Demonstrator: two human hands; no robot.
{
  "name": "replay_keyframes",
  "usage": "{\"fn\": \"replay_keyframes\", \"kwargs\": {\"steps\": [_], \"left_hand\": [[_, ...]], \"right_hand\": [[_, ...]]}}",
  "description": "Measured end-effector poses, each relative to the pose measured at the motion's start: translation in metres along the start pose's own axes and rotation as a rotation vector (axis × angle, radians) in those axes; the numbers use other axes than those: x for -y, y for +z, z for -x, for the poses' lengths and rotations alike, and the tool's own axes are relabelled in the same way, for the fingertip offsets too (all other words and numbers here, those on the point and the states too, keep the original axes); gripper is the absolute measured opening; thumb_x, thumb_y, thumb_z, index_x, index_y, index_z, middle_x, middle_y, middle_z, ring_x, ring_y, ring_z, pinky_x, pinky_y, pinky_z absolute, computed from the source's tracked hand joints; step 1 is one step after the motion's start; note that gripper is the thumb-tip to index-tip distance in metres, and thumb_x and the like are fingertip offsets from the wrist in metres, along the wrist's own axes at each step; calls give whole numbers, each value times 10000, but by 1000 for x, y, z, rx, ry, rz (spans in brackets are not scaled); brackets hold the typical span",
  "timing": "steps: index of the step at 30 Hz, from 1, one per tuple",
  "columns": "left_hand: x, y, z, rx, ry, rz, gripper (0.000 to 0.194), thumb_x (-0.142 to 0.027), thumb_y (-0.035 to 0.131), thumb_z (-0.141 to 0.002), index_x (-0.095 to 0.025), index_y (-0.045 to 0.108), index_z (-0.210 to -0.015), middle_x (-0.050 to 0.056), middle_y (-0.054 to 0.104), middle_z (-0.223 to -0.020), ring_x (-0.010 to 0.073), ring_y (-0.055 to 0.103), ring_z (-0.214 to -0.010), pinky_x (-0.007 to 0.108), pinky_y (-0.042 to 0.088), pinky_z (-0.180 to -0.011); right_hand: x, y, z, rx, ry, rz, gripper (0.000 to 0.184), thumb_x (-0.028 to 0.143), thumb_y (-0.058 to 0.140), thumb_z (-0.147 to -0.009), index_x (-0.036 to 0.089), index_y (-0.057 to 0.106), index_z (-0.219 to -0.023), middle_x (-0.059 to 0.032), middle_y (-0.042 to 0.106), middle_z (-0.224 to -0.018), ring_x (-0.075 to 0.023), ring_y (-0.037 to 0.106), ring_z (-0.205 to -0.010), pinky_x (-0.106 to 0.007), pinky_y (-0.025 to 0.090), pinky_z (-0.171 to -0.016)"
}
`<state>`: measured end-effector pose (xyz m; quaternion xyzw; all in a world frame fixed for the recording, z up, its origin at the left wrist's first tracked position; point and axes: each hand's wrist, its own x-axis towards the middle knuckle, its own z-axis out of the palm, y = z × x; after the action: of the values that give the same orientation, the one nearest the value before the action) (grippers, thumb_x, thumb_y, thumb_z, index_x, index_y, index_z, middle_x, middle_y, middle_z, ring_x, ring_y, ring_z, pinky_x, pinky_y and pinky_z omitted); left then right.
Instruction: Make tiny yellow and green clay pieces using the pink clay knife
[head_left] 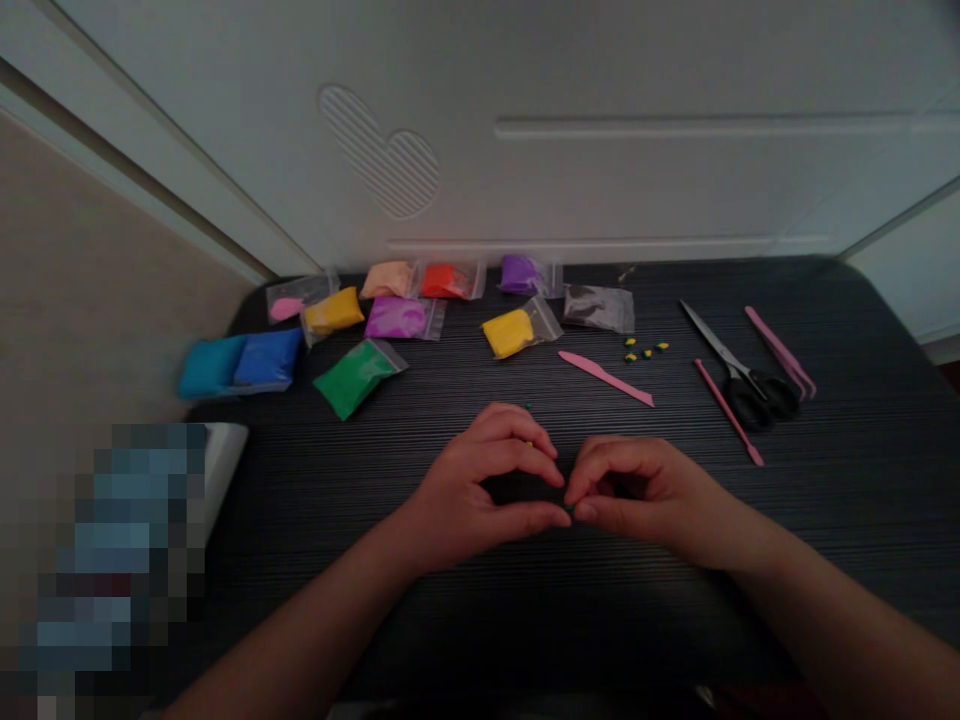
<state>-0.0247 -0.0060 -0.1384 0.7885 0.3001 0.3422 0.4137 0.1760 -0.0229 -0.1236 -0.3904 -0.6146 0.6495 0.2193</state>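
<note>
While both hands meet over the near middle of the dark ribbed bench (825, 520), the left hand (480, 490) and the right hand (637, 495) bring their fingertips together on a tiny green clay piece (568, 508). Each grip is pressed together, thumb against forefinger, pinching that speck from its own side; the piece is mostly hidden, so its shape cannot be told. A fleck of yellow shows at the left hand's fingers, too small to make out.

Just beyond the left knuckles lies a small green crumb (529, 407) on the bench. Farther off, a row of clay bags runs along the far edge: a blue bag (240, 365) at the far left, a green bag (356, 377) nearer in, a yellow bag (332, 312), a pink bag (289, 300), a magenta bag (403, 318), a peach bag (388, 279), a red bag (448, 281), a purple bag (523, 273), a second yellow bag (514, 331) and a dark bag (598, 307).

To the right of these a pink modelling knife (606, 379) lies flat, with a few small yellow-and-green bits (643, 349) just beyond it. Farther right are black scissors (742, 373), a pink stick tool (727, 411) touching or just beside them, and pink tweezers (780, 352).
</note>
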Motion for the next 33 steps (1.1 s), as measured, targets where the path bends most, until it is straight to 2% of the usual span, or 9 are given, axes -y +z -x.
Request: {"fn": "replay_keyframes", "kwargs": {"steps": [11,19,33], "left_hand": [[-1,0,1,7,-8,24,164,-158,672,-641,-185,620,-794,34,556,-850,156,493,-886,324,414,-807],[-1,2,1,-65,-17,13,116,-169,667,-647,-184,622,-753,31,566,-820,155,508,-857,322,422,-782],[-3,4,2,-58,-12,-19,87,-148,647,-663,-181,622,-740,27,571,-812,149,505,-858,319,422,-790]], "right_hand": [[1,0,-1,-1,-24,59,122,287,568,-762,186,617,-811,10,516,-737,-76,463,-638,-208,360,-562],[-3,1,-1,-107,-98,133,108,272,572,-761,206,618,-834,4,548,-766,-85,489,-668,-219,382,-602],[-2,1,-1,-126,-107,207,132,280,545,-778,195,615,-851,-15,568,-778,-100,503,-682,-235,395,-615]]}}
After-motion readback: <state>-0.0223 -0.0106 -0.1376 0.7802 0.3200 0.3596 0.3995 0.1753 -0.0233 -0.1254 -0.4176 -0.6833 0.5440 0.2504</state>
